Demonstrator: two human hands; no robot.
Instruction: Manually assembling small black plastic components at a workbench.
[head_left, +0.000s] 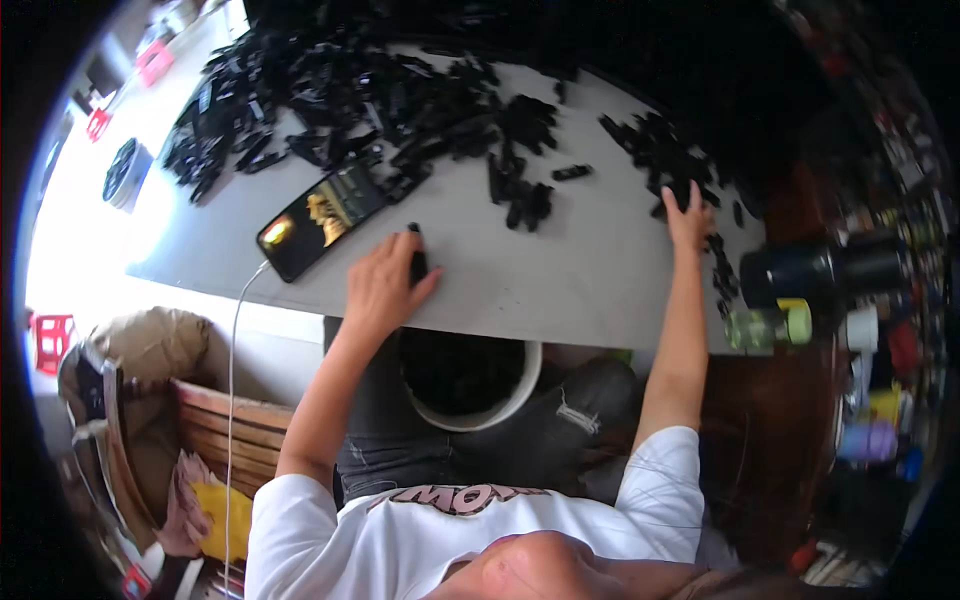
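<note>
On our grey table (pixel 590 270), our left hand (pixel 380 285) clamps a black piece (pixel 417 255) near the edge, a phone (pixel 318 222) lying between it and the far-left pile (pixel 300 90), while our right hand (pixel 690 224) meets the right pile (pixel 665 145), its grip impossible to tell.

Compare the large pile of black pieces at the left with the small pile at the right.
The large pile spreads widely; the small pile covers far less, trailing thinly toward the table's near edge. The right hand is at the small pile; no hand touches the large pile. Both consist of small, dark pieces lying on the same table.
</note>
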